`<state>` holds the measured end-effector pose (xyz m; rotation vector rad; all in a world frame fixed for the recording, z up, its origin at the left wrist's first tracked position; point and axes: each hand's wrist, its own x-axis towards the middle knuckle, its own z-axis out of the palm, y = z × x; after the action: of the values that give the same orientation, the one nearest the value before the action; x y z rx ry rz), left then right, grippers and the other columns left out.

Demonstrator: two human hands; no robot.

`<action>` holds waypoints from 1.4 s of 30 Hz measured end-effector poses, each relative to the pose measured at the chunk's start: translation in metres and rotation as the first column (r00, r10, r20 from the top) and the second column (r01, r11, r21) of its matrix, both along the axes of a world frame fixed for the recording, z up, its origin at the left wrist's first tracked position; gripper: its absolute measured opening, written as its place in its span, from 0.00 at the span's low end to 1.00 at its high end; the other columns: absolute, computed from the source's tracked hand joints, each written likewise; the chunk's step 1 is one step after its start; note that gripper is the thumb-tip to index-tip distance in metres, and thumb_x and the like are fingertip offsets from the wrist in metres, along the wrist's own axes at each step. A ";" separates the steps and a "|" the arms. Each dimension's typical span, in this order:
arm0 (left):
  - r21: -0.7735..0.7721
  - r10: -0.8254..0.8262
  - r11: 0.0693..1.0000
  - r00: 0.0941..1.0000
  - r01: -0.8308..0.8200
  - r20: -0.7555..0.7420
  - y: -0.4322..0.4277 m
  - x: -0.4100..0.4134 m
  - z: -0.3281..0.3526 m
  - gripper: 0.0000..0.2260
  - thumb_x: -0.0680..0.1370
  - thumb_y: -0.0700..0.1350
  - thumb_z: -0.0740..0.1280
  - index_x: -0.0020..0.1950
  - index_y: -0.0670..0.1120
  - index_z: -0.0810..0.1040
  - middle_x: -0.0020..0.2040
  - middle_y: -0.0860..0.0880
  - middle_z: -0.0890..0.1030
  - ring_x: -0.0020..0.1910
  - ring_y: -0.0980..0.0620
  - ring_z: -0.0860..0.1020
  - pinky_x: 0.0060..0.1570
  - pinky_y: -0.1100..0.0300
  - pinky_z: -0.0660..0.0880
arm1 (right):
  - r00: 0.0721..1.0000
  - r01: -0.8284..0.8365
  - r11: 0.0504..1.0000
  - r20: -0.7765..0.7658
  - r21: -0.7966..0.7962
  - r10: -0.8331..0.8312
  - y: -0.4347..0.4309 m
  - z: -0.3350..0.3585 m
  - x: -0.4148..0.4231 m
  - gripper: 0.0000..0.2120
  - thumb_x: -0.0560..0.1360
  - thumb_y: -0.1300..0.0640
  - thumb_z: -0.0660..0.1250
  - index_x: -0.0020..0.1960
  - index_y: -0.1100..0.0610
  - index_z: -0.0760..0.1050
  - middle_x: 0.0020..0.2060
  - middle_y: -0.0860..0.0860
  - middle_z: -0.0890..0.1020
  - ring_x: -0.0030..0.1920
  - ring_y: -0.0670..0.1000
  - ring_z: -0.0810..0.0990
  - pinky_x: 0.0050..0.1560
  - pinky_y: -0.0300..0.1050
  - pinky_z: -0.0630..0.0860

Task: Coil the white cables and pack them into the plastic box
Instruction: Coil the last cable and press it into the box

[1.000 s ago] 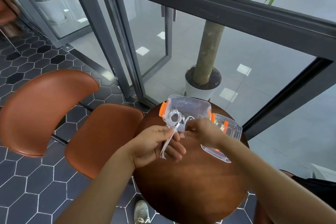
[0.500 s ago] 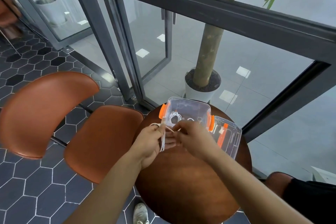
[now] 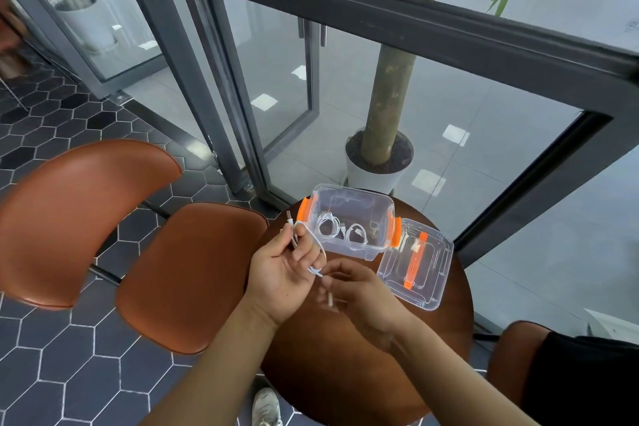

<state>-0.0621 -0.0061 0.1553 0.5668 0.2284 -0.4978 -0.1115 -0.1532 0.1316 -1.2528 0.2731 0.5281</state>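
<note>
Left hand (image 3: 280,268) gripping white cable (image 3: 318,239), right hand (image 3: 361,290) motion-blurred

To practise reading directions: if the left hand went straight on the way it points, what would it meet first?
Probably the plastic box, at its orange latch; the left hand, gripping a white cable, points there. Depth is unclear.

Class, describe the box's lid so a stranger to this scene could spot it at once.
Find the round brown table by the glass wall. At its far edge stands a clear plastic box holding coiled white cables; the lid lies flat just right of it. Unlike the deep box with orange clips on two sides, it is shallow, with one orange strip along its middle.
</note>
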 end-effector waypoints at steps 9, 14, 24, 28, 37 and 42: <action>-0.141 -0.123 0.981 0.990 0.131 0.062 0.004 -0.003 -0.004 0.19 0.84 0.47 0.50 0.42 0.42 0.75 0.27 0.49 0.67 0.25 0.53 0.67 0.33 0.59 0.71 | 0.990 0.116 0.967 -0.110 0.227 -0.093 0.013 0.004 0.015 0.19 0.81 0.44 0.62 0.46 0.59 0.77 0.30 0.50 0.69 0.34 0.49 0.65 0.39 0.42 0.76; -0.014 -0.112 0.994 0.994 0.112 0.017 0.008 0.001 -0.002 0.17 0.81 0.48 0.56 0.42 0.41 0.79 0.28 0.47 0.70 0.27 0.51 0.71 0.37 0.56 0.77 | 0.986 0.161 0.987 0.052 0.006 -0.161 0.012 0.003 0.022 0.13 0.80 0.55 0.67 0.41 0.62 0.79 0.33 0.55 0.72 0.34 0.48 0.70 0.38 0.41 0.73; 0.384 -0.249 0.893 0.969 0.234 -0.012 0.021 0.009 0.002 0.14 0.82 0.47 0.59 0.46 0.41 0.79 0.34 0.45 0.70 0.40 0.47 0.75 0.52 0.47 0.79 | 0.959 0.205 0.963 0.235 -0.176 -0.161 0.003 0.009 0.020 0.15 0.81 0.56 0.66 0.48 0.68 0.80 0.35 0.54 0.81 0.37 0.49 0.77 0.41 0.41 0.76; 0.511 -0.275 0.828 0.961 0.232 0.009 0.009 0.004 0.015 0.18 0.86 0.47 0.55 0.57 0.34 0.77 0.36 0.46 0.79 0.42 0.48 0.83 0.58 0.41 0.78 | 0.943 0.260 0.946 0.263 -0.194 -0.206 -0.004 0.009 0.021 0.14 0.81 0.56 0.66 0.46 0.66 0.81 0.34 0.53 0.82 0.36 0.48 0.78 0.41 0.39 0.77; 0.789 -0.200 0.609 0.978 0.080 0.055 0.001 -0.001 0.012 0.08 0.83 0.38 0.63 0.56 0.40 0.81 0.46 0.42 0.87 0.48 0.44 0.86 0.47 0.48 0.84 | 0.975 0.057 0.980 0.221 -0.193 -0.013 -0.034 0.014 0.020 0.07 0.77 0.58 0.72 0.49 0.62 0.82 0.37 0.51 0.82 0.35 0.45 0.79 0.41 0.40 0.79; 0.751 -0.133 0.654 0.991 0.089 -0.003 0.008 0.005 0.009 0.07 0.83 0.37 0.63 0.52 0.38 0.81 0.39 0.43 0.87 0.44 0.44 0.87 0.49 0.47 0.83 | 0.991 0.135 0.989 0.000 0.057 -0.135 -0.053 0.013 0.021 0.12 0.65 0.68 0.77 0.47 0.64 0.80 0.35 0.60 0.80 0.32 0.53 0.81 0.41 0.50 0.84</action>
<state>-0.0575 0.0019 0.1644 1.4271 0.3540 -0.4960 -0.0906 -0.2064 0.1449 -1.1711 0.3353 0.4146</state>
